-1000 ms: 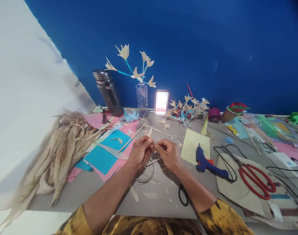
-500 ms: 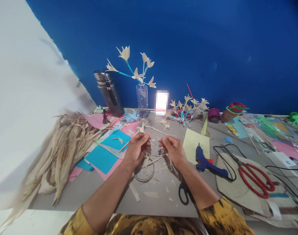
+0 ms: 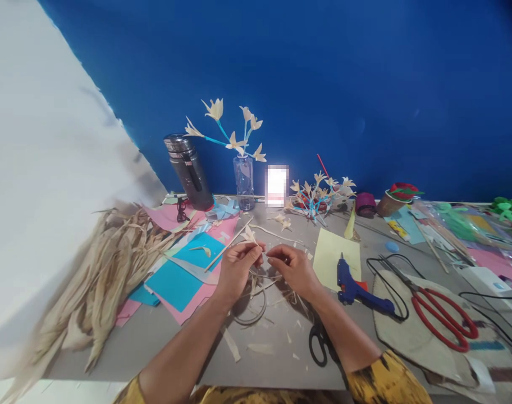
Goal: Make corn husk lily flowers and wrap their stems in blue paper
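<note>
Between the thumb and fingers of my left hand (image 3: 240, 268) is a small cream husk flower (image 3: 249, 234), its petals pointing up and away. My right hand (image 3: 293, 270) is pinched just to the right of it, fingertips close to the flower's base; whatever it grips is too small to make out. Below both hands lies a loop of grey cord (image 3: 250, 321) among scattered husk scraps (image 3: 260, 348). A thin stick (image 3: 228, 245) rests beside the left hand on the papers.
Dried husks (image 3: 108, 286) and blue paper (image 3: 180, 286) lie left. A bottle of husk flowers (image 3: 244, 185) and a flask (image 3: 191, 179) stand behind. To the right are a glue gun (image 3: 357, 289), red-handled scissors (image 3: 443, 317) and black-handled scissors (image 3: 318, 345) by my forearm.
My right hand has moved left and turned palm down, bringing its fingertips close to the left hand. The left hand still holds the flower. The whole view has shifted slightly.
</note>
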Motion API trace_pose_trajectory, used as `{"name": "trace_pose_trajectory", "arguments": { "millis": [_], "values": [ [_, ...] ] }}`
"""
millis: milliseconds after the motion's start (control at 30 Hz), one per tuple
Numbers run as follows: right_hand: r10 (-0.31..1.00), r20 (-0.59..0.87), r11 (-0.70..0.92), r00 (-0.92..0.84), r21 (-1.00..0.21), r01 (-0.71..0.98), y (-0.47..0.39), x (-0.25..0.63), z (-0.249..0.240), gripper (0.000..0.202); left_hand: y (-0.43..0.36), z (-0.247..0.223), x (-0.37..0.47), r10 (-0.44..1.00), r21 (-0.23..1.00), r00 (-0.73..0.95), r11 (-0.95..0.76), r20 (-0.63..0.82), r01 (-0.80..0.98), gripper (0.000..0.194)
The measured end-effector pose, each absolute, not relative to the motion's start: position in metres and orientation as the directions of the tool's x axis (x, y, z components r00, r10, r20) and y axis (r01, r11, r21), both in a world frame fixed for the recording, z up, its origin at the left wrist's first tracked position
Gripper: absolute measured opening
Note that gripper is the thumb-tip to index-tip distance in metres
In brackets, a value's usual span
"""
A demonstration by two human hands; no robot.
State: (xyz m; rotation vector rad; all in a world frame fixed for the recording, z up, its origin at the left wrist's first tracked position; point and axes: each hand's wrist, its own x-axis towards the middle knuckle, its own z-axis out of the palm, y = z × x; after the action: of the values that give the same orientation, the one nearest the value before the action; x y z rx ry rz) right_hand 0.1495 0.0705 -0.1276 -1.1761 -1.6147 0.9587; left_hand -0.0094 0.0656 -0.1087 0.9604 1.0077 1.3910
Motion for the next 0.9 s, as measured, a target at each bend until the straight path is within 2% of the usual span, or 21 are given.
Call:
{"name": "trace_pose_trajectory", "arguments": {
  "millis": [200,333,467,533,633,767,833,900],
  "values": [
    [0.905,0.315,0.408,-0.286,-0.831,0.379,0.071,0.150,-0.135,0.019,0.061,-0.104,-0.005,0.995,0.975,-0.020,-0.096,0.093,-0.200,0.013],
    [0.888,0.361,0.452,-0.283,-0.795,0.405,0.071,0.151,-0.136,0.020,0.059,-0.104,-0.003,0.980,0.970,0.007,-0.197,0.200,-0.143,0.009],
    [0.884,0.373,0.463,-0.282,-0.784,0.413,0.070,0.149,-0.136,0.020,0.057,-0.104,-0.002,0.973,0.970,0.017,-0.229,0.231,-0.081,0.006],
    [0.901,0.370,0.431,-0.225,-0.813,0.391,0.070,0.149,-0.134,0.019,0.058,-0.105,-0.003,0.974,0.973,0.000,-0.227,0.227,-0.033,0.001],
    [0.942,0.334,0.322,-0.021,-0.887,0.332,0.070,0.151,-0.129,0.018,0.063,-0.106,-0.008,0.984,0.987,-0.072,-0.162,0.161,-0.006,0.008],
    [0.919,0.315,0.255,0.237,-0.934,0.251,0.072,0.159,-0.122,0.021,0.071,-0.101,-0.022,0.995,0.984,-0.103,-0.029,0.012,-0.173,0.016],
    [0.910,0.313,0.263,0.272,-0.943,0.205,0.073,0.161,-0.121,0.022,0.070,-0.093,-0.030,0.999,0.981,-0.039,0.026,-0.034,-0.193,0.021],
    [0.919,0.305,0.270,0.249,-0.949,0.165,0.073,0.162,-0.120,0.022,0.066,-0.078,-0.039,0.999,0.996,0.029,0.037,-0.035,-0.078,0.028]
  ]
}}
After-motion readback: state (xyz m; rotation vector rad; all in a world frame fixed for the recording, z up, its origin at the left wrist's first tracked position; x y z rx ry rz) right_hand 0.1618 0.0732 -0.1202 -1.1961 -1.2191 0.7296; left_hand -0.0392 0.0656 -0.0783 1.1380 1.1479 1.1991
